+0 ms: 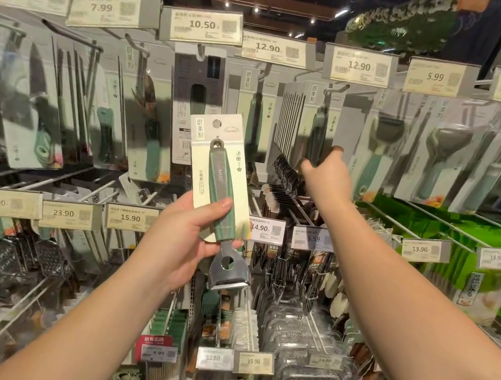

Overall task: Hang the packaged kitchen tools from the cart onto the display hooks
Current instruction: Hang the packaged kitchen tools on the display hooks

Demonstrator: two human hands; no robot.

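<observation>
Your left hand (181, 238) grips a carded peeler (222, 185) by its green handle, thumb across the front, holding it upright just below the 12.90 price tag (274, 48) at the middle of the top row. Your right hand (326, 166) reaches up to the packages (319, 128) hanging below and right of that tag; its fingers are hidden against them, so I cannot tell whether it grips or only touches. The hooks to either side of the tag already carry many carded tools. The peeler's hang hole is not yet on any hook, so this piece is left to hang. The cart is out of view, so what remains is unknown.
</observation>
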